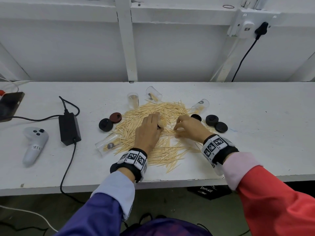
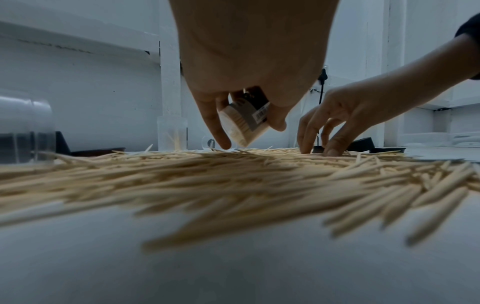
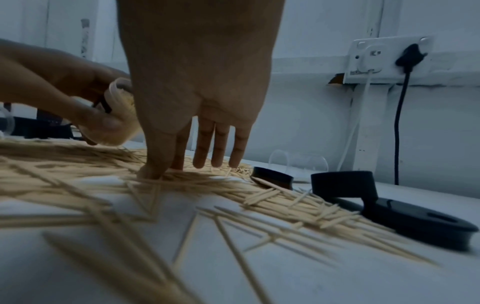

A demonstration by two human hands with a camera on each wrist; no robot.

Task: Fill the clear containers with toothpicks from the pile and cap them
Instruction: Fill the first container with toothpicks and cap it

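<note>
A wide pile of toothpicks [image 1: 170, 108] [image 2: 233, 181] [image 3: 64, 164] covers the middle of the white table [image 1: 255, 133]. My left hand [image 1: 158, 121] [image 2: 249, 135] grips a clear container [image 1: 162, 120] [image 2: 242, 125] [image 3: 122, 123] packed with toothpicks and holds it tilted just above the pile. Beside it my right hand [image 1: 177, 132] [image 3: 155, 172] [image 2: 319, 148] reaches down into the pile, thumb and index finger pinching a few toothpicks. One clear container [image 1: 133, 100] stands upright at the back; others lie on their sides [image 1: 154, 93] [image 1: 200, 105] [image 1: 108, 144].
Loose caps lie around the pile: a black one [image 1: 105, 124] and a brown one [image 1: 115, 117] on the left, three black ones [image 1: 196, 117] [image 1: 211, 120] [image 1: 221, 127] on the right. A power adapter [image 1: 69, 128], a controller [image 1: 35, 143] and a phone [image 1: 10, 104] sit further left.
</note>
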